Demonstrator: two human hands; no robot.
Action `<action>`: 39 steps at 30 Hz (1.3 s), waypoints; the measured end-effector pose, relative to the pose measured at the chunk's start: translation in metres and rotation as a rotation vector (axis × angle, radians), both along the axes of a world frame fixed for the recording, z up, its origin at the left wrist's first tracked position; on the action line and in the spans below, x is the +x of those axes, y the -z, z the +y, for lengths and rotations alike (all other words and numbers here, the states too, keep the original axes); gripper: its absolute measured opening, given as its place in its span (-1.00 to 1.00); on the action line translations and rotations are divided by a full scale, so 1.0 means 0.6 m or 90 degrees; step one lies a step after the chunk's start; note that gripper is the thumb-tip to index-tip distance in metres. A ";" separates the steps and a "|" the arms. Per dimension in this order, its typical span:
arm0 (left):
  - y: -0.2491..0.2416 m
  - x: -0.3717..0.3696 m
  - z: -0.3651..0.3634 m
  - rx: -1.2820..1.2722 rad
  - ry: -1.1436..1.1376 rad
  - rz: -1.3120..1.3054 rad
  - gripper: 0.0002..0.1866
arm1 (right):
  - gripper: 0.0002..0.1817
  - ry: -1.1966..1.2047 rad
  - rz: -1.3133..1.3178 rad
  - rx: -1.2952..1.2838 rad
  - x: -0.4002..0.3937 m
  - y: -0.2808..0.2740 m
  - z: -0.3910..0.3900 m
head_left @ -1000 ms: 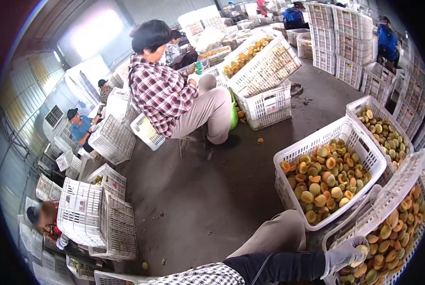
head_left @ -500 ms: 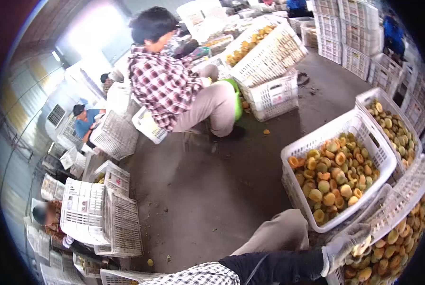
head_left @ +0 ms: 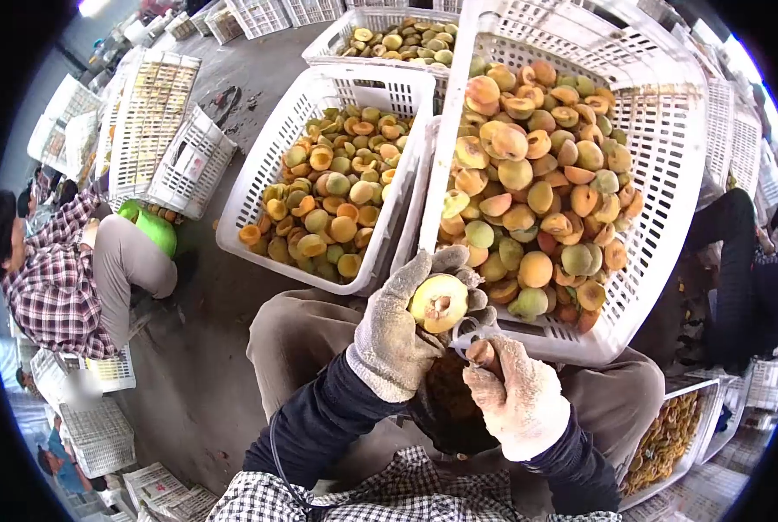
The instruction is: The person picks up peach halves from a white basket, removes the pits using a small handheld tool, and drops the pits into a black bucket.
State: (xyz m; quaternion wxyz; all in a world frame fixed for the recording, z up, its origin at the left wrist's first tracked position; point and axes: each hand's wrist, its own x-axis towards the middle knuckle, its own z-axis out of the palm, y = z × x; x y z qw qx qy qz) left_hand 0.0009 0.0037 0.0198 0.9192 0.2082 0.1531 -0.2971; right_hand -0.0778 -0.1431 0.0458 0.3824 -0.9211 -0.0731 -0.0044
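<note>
My left hand (head_left: 397,335), in a grey knit glove, holds a halved yellow fruit (head_left: 439,304) with its cut face and brown centre up. Beside it on the right, my right hand (head_left: 517,396), in a pale, stained glove, is closed around the brown handle (head_left: 483,355) of a small tool. The tool's metal ring (head_left: 465,332) lies close to the fruit's lower edge. Both hands are above my lap, in front of a large tilted white crate (head_left: 658,252) full of orange and green fruit pieces (head_left: 537,268).
A second white crate (head_left: 232,213) of fruit halves stands to the left, another (head_left: 319,48) behind it. At the far left sits a person (head_left: 63,278) in a plaid shirt. A crate of brownish pieces (head_left: 667,439) is at lower right; dark-clothed legs (head_left: 730,270) show at right.
The view has swung right towards the crates. My left hand has come from the crate's edge to above my lap and now holds the fruit half. My right hand with the tool has come into view.
</note>
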 end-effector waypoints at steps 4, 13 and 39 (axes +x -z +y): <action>0.003 -0.010 -0.022 0.013 0.040 -0.006 -0.57 | -0.70 0.078 -0.096 -0.218 0.006 0.021 0.000; 0.031 -0.028 -0.046 0.306 0.017 -0.063 -0.70 | -0.64 0.038 0.017 -0.254 -0.004 0.044 -0.009; 0.000 -0.041 -0.106 0.483 0.097 -0.145 -0.65 | -0.62 -0.073 0.398 0.120 -0.007 0.058 -0.047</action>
